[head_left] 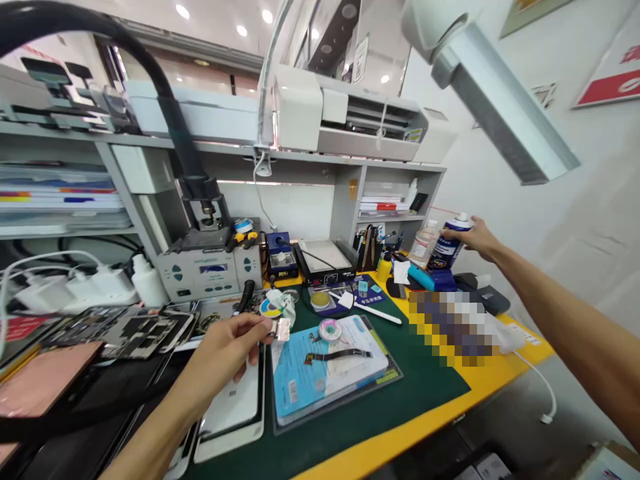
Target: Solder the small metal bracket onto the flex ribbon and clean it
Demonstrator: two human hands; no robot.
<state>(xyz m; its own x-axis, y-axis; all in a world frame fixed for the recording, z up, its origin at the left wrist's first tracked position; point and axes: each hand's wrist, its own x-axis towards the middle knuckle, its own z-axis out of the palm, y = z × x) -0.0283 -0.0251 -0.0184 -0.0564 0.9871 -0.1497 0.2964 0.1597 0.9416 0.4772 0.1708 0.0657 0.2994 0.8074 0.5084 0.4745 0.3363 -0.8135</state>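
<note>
Between the thumb and fingers of my left hand [237, 339] is a small shiny metal-faced part [283, 330], too small to name further. Below that hand lies a silver-white tablet [233, 408]. At the far right of the bench, my right hand [473, 239] is closed around a dark blue spray can [447, 251] with a white cap and a thin red straw pointing left. A clear bottle [423, 241] stands just left of the can. A dark flex cable [340, 357] and a small round reel [330, 329] lie on a blue-and-white box [300, 383].
Stacked tablets and parts [130, 333] fill the left side. Behind stand a grey rework station [200, 273], a soldering unit [281, 257] and a flat heating plate [325, 260]. A white lamp head [505, 100] hangs at upper right. A green mat [415, 380] covers the bench.
</note>
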